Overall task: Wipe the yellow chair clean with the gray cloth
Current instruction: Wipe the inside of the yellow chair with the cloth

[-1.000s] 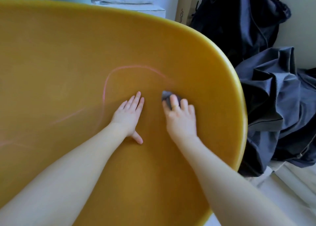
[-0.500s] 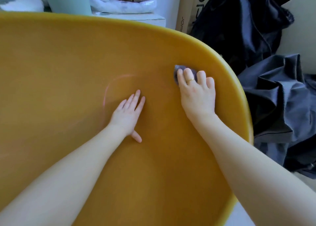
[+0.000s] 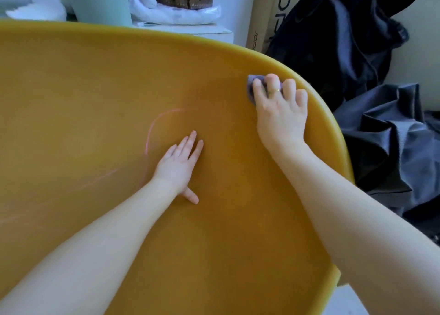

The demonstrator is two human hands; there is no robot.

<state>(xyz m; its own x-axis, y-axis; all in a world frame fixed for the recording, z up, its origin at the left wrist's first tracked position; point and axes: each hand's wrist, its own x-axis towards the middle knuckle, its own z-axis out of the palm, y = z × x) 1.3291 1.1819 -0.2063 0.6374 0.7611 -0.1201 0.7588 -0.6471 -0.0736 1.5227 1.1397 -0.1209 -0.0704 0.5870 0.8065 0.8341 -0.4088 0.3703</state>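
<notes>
Right hand (image 3: 279, 114) is pressing a small gray cloth (image 3: 252, 86) with spread fingers against the smooth yellow moulded chair shell (image 3: 95, 88) at two o'clock, beside the rim. Left hand (image 3: 177, 165) is lying flat, open, empty. Risk — cloth slipping over the rim; pink curved marks (image 3: 152, 129) at centre getting missed.

Dark crumpled fabric (image 3: 385, 148) right, cardboard box (image 3: 269, 21), white bundle (image 3: 173, 14), pale-green cylinder (image 3: 102, 2) behind.

cardboard box (image 3: 269, 17) bears partial letters "jor".
</notes>
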